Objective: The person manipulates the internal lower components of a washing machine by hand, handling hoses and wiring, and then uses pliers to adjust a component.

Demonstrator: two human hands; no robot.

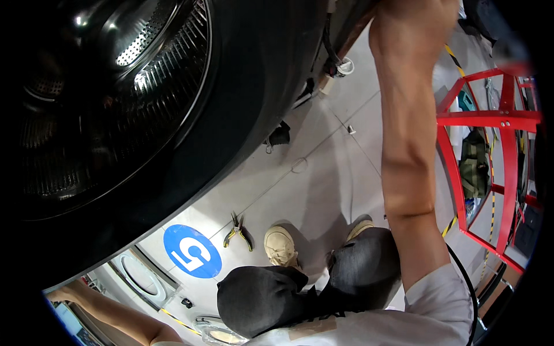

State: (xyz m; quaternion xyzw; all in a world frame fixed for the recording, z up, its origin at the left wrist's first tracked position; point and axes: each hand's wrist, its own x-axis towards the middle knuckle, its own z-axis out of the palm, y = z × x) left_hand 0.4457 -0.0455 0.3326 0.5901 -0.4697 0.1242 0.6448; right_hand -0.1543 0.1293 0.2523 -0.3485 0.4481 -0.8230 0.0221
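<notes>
A large dark washing machine (pixel 254 75) fills the upper left, its round opening showing a shiny ribbed metal drum (pixel 167 92). My right arm reaches far forward past the machine's right side. The right hand (pixel 418 14) is at the top edge of the view, smeared, its fingers out of sight. On the far left, my left hand (pixel 62 293) is at the machine's lower left edge, its fingers hidden there. I cannot make out what either hand holds. Loose dark wiring and a white round part (pixel 345 66) hang at the machine's right side.
Pliers (pixel 237 233) with yellow-black handles lie on the tiled floor beside a blue round floor marker (pixel 179 230). A small pale piece (pixel 351 130) and a black object (pixel 280 134) lie farther forward. A red metal rack (pixel 473 119) stands right; a ring-shaped door part (pixel 122 266) lies lower left.
</notes>
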